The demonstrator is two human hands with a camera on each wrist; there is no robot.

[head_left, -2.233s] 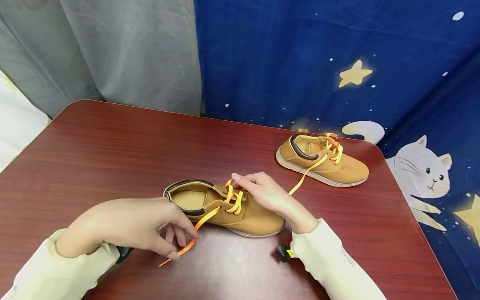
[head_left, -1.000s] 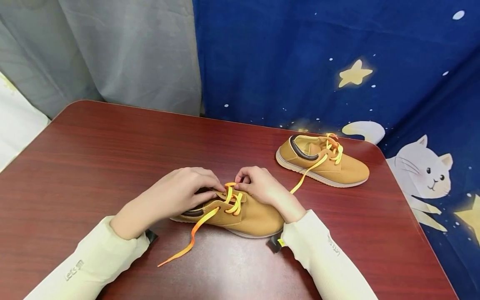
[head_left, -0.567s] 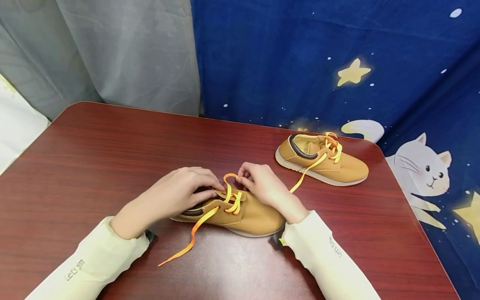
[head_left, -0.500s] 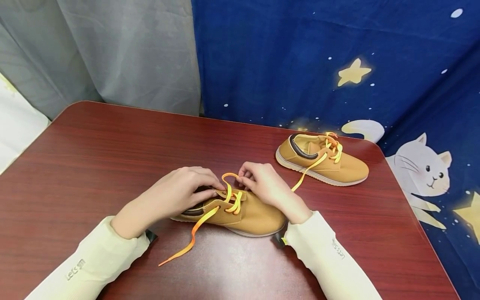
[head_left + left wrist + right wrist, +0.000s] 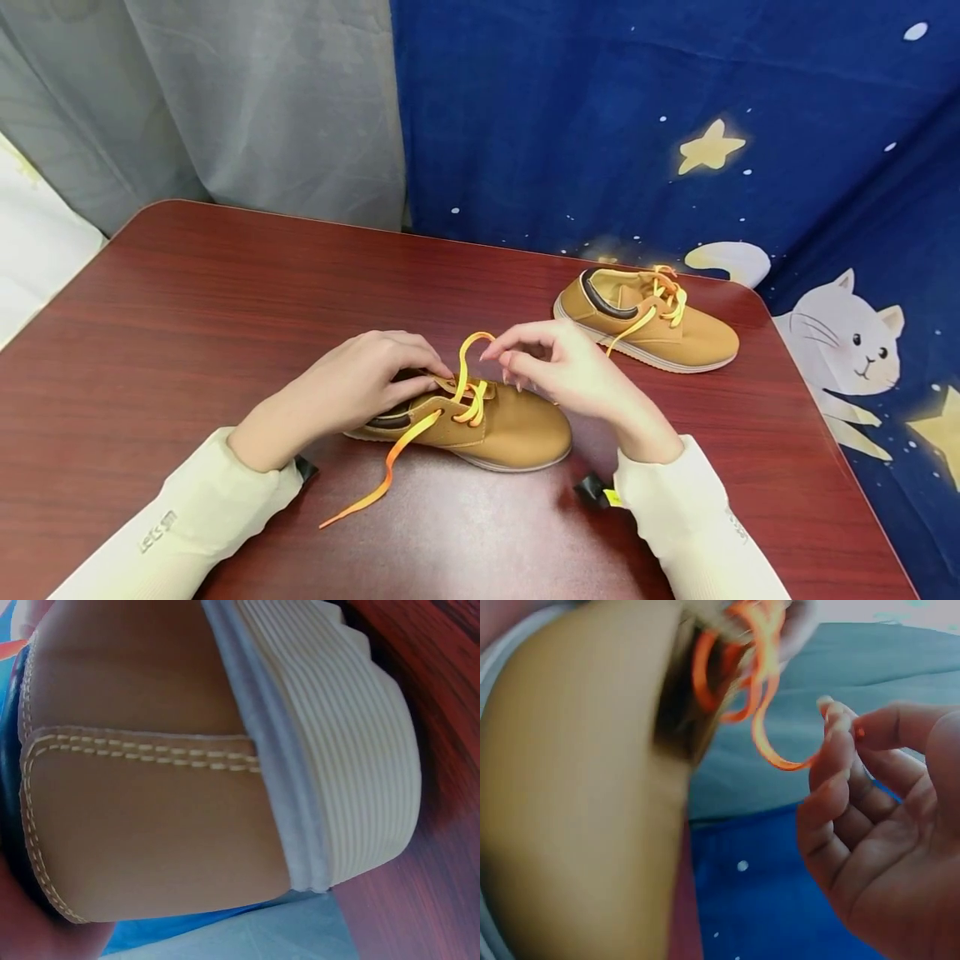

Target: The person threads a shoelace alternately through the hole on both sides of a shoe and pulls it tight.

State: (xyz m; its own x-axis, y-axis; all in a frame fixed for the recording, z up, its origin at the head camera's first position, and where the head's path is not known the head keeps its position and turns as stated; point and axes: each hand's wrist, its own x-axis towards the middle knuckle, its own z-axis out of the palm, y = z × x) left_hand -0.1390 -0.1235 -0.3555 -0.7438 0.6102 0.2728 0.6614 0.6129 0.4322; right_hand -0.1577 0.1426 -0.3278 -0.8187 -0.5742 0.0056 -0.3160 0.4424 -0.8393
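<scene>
A tan low-cut shoe [image 5: 525, 429] with a dark padded collar lies in front of me, toe to the right. My left hand [image 5: 345, 383] covers its opening and grips the upper by the eyelets, fingertips at the far flap. The left wrist view is filled by the stitched heel [image 5: 150, 832] and ribbed sole. My right hand [image 5: 573, 367], above the toe, pinches the yellow-orange shoelace [image 5: 462, 358], which arches up from the eyelets. In the right wrist view, the lace [image 5: 769, 754] runs between thumb and fingers. Its other end [image 5: 386, 475] trails onto the table on the near side.
A matching tan shoe [image 5: 705, 342] stands at the back right of the dark red table [image 5: 300, 275], a loose lace hanging down its side. Grey [image 5: 277, 108] and blue star-patterned [image 5: 540, 117] curtains hang behind the table's far edge.
My left hand has gone from the near lace end to the shoe's opening and stays there. My right hand has pulled its lace up and right into a taller arch.
</scene>
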